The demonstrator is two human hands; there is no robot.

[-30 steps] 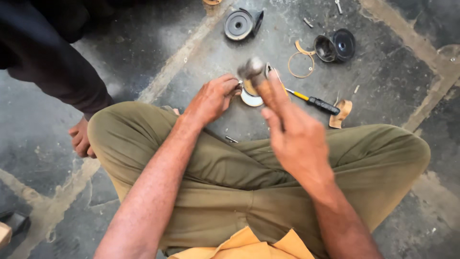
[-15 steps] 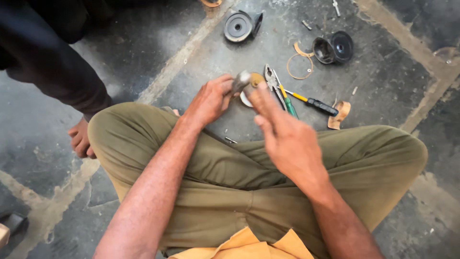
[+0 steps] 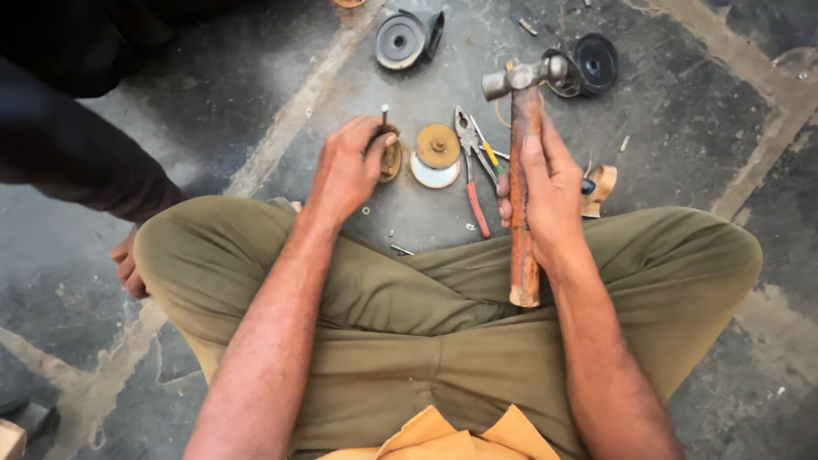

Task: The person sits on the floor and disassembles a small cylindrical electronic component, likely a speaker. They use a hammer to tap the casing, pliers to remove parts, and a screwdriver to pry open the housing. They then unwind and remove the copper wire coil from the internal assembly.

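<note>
I sit cross-legged on a stone floor. My right hand (image 3: 545,183) grips the wooden handle of a hammer (image 3: 521,128), raised with its steel head pointing left. My left hand (image 3: 351,163) holds a thin metal punch (image 3: 385,114) upright and presses on a small brass part (image 3: 393,160) on the floor. A round brass disc on a white ring (image 3: 437,155) lies just right of that hand. Red-handled pliers (image 3: 471,166) lie between my two hands.
A grey pulley-like housing (image 3: 406,37) and a black round part (image 3: 594,61) lie further out. A screwdriver with a yellow shaft collar (image 3: 489,156) sits under the hammer. Another person's dark sleeve (image 3: 77,162) and hand (image 3: 126,264) are at left.
My right hand has pulled back and lifted the hammer upright after striking down near the left hand. The left hand stays on the brass part with the punch.
</note>
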